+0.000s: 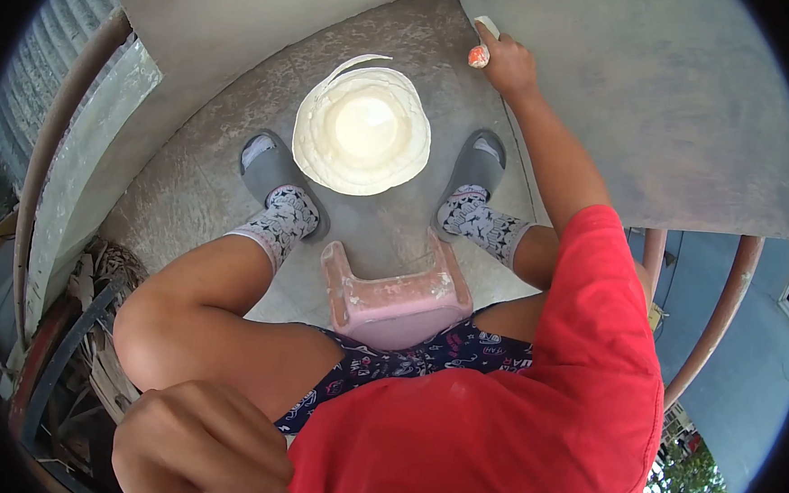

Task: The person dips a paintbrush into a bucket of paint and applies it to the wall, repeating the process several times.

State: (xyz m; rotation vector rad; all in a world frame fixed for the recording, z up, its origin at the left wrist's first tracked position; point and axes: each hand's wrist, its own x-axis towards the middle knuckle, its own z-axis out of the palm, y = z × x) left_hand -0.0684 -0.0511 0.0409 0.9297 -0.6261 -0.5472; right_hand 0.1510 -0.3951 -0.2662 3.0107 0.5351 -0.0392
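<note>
At the upper right, my right hand (pixel 510 66) is closed round a paintbrush. The paintbrush (pixel 479 56) has an orange-red handle end smeared with white, and its pale far end is up at the grey wall (pixel 629 98). On the floor between my feet is a round tub (pixel 359 183) coated with off-white paint, a thin curved strip rising from its back rim. My left hand (pixel 211 439) is close to the camera at the lower left, over my bent leg, with its fingers curled and their undersides hidden.
I sit on a pink plastic stool (pixel 399 292) speckled with white. Grey slippers (pixel 294 186) flank the tub. A curved low wall (pixel 246 20) borders the floor. Rusty rails (pixel 716 311) stand to the right, and dry sticks and scrap (pixel 92 318) lie at the left.
</note>
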